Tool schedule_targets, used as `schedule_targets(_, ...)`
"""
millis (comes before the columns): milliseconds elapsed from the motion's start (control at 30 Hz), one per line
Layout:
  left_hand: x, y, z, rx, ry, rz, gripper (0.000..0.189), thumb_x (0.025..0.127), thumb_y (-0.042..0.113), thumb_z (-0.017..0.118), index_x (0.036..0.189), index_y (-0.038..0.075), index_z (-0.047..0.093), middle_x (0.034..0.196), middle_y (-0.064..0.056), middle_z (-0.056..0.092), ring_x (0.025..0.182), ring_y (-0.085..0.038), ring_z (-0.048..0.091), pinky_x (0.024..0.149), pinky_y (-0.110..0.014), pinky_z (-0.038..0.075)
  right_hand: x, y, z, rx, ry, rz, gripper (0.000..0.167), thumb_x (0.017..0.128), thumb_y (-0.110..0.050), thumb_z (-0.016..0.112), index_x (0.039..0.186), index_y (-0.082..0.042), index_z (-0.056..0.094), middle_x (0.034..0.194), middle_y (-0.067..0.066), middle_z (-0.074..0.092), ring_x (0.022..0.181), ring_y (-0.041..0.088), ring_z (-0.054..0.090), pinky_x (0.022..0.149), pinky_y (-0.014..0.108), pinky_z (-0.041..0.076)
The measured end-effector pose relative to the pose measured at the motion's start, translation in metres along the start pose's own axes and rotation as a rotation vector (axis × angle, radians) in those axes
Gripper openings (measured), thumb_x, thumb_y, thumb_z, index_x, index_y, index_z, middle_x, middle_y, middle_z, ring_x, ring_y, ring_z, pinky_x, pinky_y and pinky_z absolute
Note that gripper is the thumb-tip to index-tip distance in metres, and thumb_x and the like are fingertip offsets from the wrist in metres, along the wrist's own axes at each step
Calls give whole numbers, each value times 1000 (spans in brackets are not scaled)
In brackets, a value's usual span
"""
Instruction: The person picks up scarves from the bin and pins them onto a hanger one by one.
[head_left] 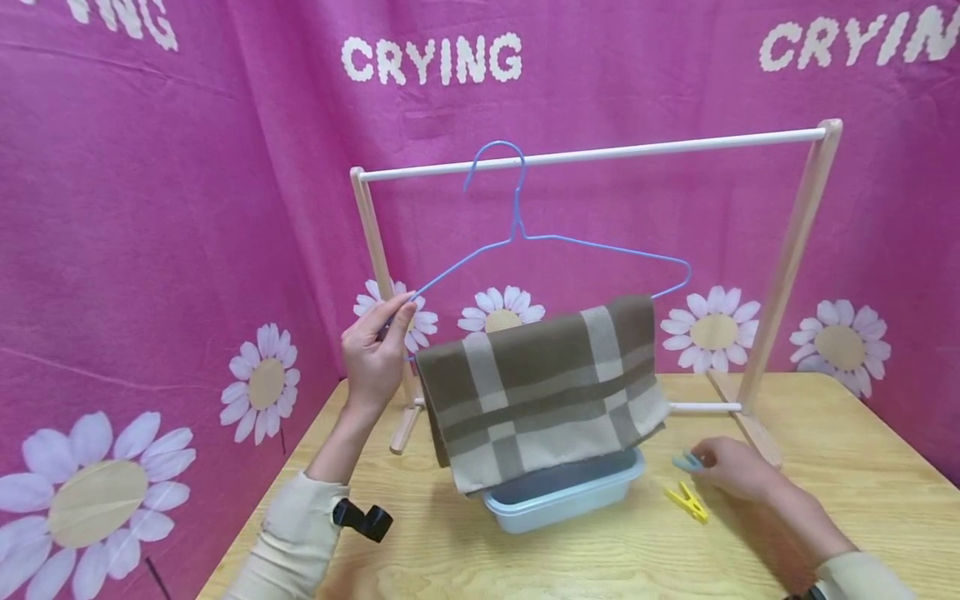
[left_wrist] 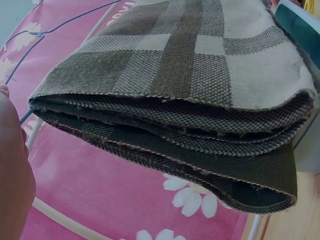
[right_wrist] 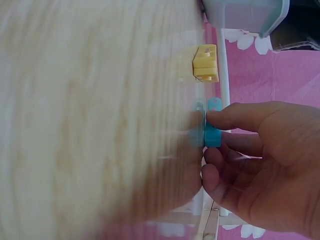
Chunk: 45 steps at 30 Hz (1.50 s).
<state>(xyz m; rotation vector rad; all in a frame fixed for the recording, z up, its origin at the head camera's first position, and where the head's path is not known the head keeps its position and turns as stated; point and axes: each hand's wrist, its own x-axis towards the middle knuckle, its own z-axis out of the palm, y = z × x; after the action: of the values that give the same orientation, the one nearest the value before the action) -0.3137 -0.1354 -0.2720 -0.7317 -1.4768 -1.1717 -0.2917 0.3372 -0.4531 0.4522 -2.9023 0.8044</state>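
Observation:
My left hand (head_left: 375, 350) grips the left corner of a blue wire hanger (head_left: 600, 243), holding it up in front of a rack. Draped over the hanger's lower bar is a folded brown and beige plaid cloth (head_left: 540, 392); its layered side edges show in the left wrist view. At the right of the table, my right hand (head_left: 738, 468) pinches a light blue clothespin (right_wrist: 213, 135) between thumb and fingers, low at the tabletop. A yellow clothespin (head_left: 687, 502) lies close beside it.
A pale blue plastic basin (head_left: 562, 500) stands on the wooden table (head_left: 427, 550) beneath the cloth. Behind the hanger, a drying rack with a white top rail (head_left: 637, 150) spans the table. A pink flowered curtain (head_left: 300, 167) encloses the back and left side.

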Motion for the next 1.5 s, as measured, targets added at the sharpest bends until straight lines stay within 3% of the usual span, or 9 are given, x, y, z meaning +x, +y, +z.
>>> schedule_targets(133,-5,-2,3,-17,-12,8,17,85,-7,72,101,-3,76,58,-6,45,56,-4,33,47,-17,24,-1,-1,-3,33,-10,34,27,82,-13,74,103,4,68,86,6,67,79,16,56,70,33,48)
schedule_targets(267,-7,-2,6,-47,-26,36,17,85,-8,71,100,-4,75,62,-9,53,57,-5,36,49,-17,26,-3,-4,-8,59,30,34,35,89,-21,72,112,5,66,83,3,62,74,13,53,64,27,45)
schedule_targets(433,-8,-3,9,-73,-30,65,18,85,-10,70,101,-5,75,67,-12,59,59,-7,40,51,-17,28,-4,-15,-21,81,116,-31,36,88,-14,71,115,8,65,81,4,63,69,8,55,59,25,48)
schedule_targets(667,-8,-3,10,-60,-21,76,18,84,-11,71,100,-6,74,69,-14,61,61,-5,42,52,-15,31,-5,-35,-45,141,207,-9,36,89,-14,70,116,7,57,98,12,66,82,1,55,66,21,52)
schedule_targets(900,-7,-2,13,-49,-23,63,16,86,-8,70,101,-5,75,71,-13,61,61,-7,43,53,-15,33,-8,-57,-63,165,362,-139,37,85,-2,71,116,4,53,96,12,63,79,-5,55,66,16,52)
schedule_targets(1267,-9,-2,16,-39,-16,74,15,86,-7,71,100,-4,75,75,-14,66,61,-7,46,53,-15,36,-5,-96,-79,202,464,-259,54,84,3,70,135,-9,57,92,0,59,79,0,58,72,9,48)
schedule_targets(1500,-8,-1,18,-43,-21,73,14,87,-5,71,100,-4,75,72,-14,63,58,-8,44,51,-15,34,-3,-131,-85,296,521,-334,46,84,5,73,127,-7,62,87,-3,57,77,3,58,73,8,48)
